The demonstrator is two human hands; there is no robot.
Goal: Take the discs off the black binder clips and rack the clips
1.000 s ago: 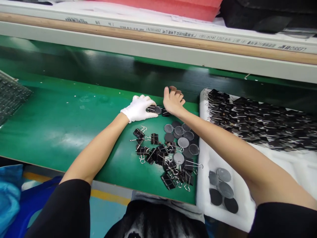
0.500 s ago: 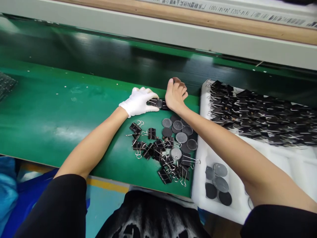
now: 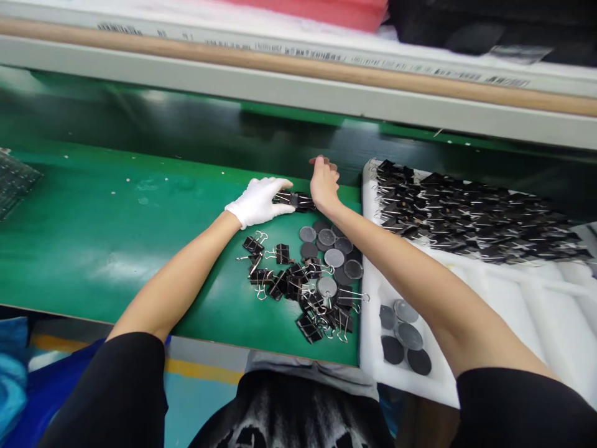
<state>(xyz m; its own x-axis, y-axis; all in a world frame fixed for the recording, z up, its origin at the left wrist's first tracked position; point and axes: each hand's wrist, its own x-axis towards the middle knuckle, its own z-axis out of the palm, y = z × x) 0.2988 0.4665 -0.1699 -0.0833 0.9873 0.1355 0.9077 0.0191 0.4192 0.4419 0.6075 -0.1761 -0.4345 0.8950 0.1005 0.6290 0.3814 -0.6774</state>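
My left hand [image 3: 256, 202], in a white glove, curls its thumb and forefinger around the left end of a row of black binder clips [image 3: 303, 201] with a small dark disc [image 3: 294, 200] between them. The heel of my bare right hand [image 3: 325, 183] rests against the right end of that row. The right fingers point up and away, holding nothing, partly hidden behind the palm. Nearer me lie loose black binder clips [image 3: 281, 253] with silver wire handles, in a pile. Beside them are several grey and black round discs [image 3: 334, 257].
To the right stands a white foam tray [image 3: 471, 280] with rows of black binder clips [image 3: 457, 205] and several loose discs [image 3: 409, 336]. A grey ledge [image 3: 233, 78] crosses behind the green table [image 3: 116, 242]. A dark mesh-like item [image 3: 16, 180] lies far left.
My view has tilted up slightly. The left thumb and forefinger have spread a little around the clips. My right hand has turned slightly, still against the row's right end.
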